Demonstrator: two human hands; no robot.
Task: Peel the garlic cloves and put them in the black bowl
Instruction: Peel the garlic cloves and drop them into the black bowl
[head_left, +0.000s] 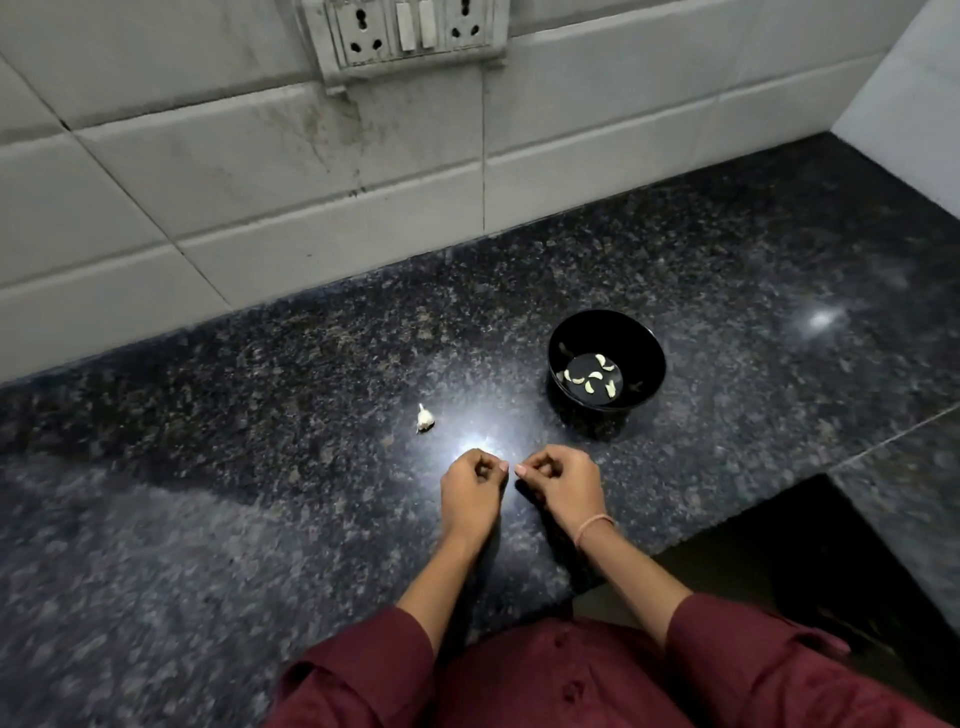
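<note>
The black bowl (607, 332) stands on the dark granite counter, right of centre, with several peeled garlic cloves (589, 378) on its bottom. A small unpeeled piece of garlic (425, 418) lies alone on the counter, left of the bowl. My left hand (470, 493) and my right hand (563, 488) rest close together on the counter in front of the bowl. Both have their fingers curled and their fingertips almost meet. I see no clove or skin in either hand; the pale spots at the tips look like nails.
The granite counter (208, 519) runs to a tiled wall (260, 182) at the back, with a socket panel (405, 31) high up. At the right the counter steps back around a dark recess (810, 561). A white wall (914, 104) closes the far right corner.
</note>
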